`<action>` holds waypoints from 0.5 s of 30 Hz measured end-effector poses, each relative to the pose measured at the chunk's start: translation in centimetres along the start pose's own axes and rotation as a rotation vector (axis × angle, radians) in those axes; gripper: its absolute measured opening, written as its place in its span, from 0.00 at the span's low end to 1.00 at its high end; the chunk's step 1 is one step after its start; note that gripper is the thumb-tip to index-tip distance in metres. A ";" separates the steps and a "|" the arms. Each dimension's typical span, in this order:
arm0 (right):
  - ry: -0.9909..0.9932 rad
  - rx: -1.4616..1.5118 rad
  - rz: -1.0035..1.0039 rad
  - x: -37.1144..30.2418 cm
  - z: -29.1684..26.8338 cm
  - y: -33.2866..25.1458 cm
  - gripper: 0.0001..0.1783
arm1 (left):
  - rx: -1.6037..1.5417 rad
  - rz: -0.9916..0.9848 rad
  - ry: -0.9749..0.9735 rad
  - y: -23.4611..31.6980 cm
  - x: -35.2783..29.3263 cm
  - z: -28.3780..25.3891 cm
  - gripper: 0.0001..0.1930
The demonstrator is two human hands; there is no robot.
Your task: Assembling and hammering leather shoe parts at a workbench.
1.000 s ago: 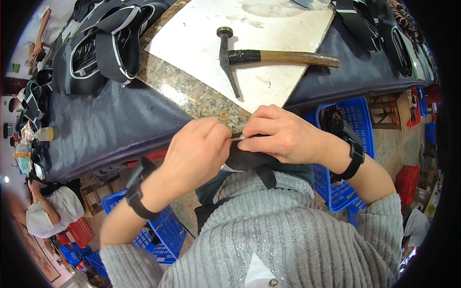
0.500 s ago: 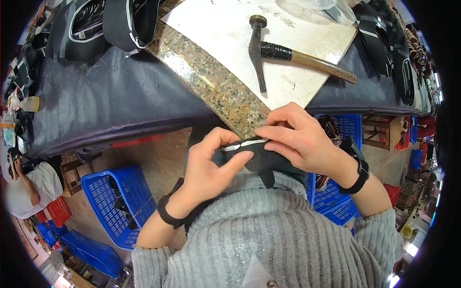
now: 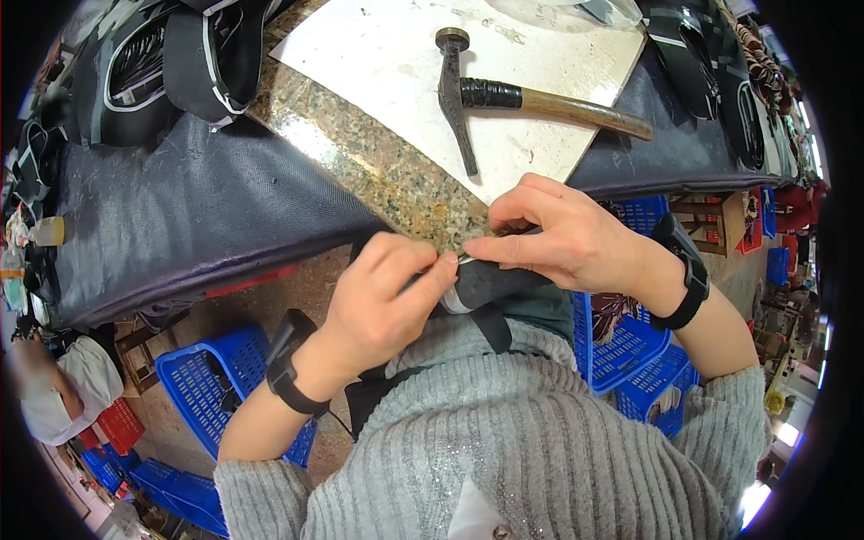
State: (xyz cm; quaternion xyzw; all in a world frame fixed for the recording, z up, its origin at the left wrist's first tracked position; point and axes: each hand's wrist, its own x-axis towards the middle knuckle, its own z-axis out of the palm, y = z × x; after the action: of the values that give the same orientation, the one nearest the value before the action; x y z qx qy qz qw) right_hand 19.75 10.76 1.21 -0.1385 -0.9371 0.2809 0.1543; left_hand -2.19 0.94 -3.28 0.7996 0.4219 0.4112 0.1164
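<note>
My left hand [image 3: 382, 297] and my right hand [image 3: 571, 241] meet at the near corner of a stone slab [image 3: 387, 175]. Between them is a black, soft-looking flat piece [image 3: 497, 284] with a pale strip along its edge. The right hand's thumb and fingers pinch its upper edge. Thumb and forefinger of the left hand are pressed together at the piece's left end, and the fingertips cover part of that edge. A narrow black tab hangs from the piece over my sweater. Beyond the hands, a hammer [image 3: 492, 94] with a wooden handle lies on a white board [image 3: 378, 67].
Black pieces with white edging [image 3: 135, 81] are stacked at the back left, with similar black pieces [image 3: 688, 67] at the back right. Blue baskets [image 3: 211, 369] stand below the dark-covered table [image 3: 207, 198] on both sides. Another person [image 3: 67, 387] is at the far left.
My left hand has turned and closed in toward the right fingertips. Most of the pale strip is now covered. The table and hammer have shifted slightly left and up in view.
</note>
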 end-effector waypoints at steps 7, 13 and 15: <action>-0.091 -0.067 -0.075 0.3 -0.4 0.4 0.19 | 0.187 0.185 0.039 -0.1 -0.4 0.2 0.14; -0.138 -0.150 -0.152 0.5 -0.6 0.6 0.22 | 0.086 0.046 0.023 0.3 -0.4 -0.3 0.12; -0.143 -0.141 -0.149 0.5 -0.5 0.7 0.21 | -0.064 -0.105 0.041 0.2 -0.5 -0.3 0.13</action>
State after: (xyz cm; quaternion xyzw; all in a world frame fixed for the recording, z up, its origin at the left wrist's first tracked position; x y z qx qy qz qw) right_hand 19.60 11.75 1.36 -0.0588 -0.9708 0.2112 0.0972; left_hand -2.42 0.38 -3.21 0.7636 0.4522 0.4341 0.1547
